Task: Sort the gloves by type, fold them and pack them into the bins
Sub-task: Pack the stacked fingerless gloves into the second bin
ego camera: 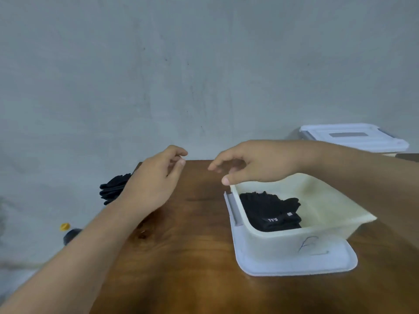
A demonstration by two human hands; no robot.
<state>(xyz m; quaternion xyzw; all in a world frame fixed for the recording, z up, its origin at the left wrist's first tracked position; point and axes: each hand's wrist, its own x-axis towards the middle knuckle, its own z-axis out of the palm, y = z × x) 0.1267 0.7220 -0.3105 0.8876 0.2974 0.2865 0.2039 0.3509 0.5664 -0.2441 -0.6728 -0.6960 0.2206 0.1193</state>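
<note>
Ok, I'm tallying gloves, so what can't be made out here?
Head view:
Black glove pile: partly behind the left hand; count unclear.
Folded gloves in the open bin: its near wall hides their lower part.
Lidded bin, far right: contents hidden.
Yellow-capped object, lower left: blurred, cut by the left forearm.
</note>
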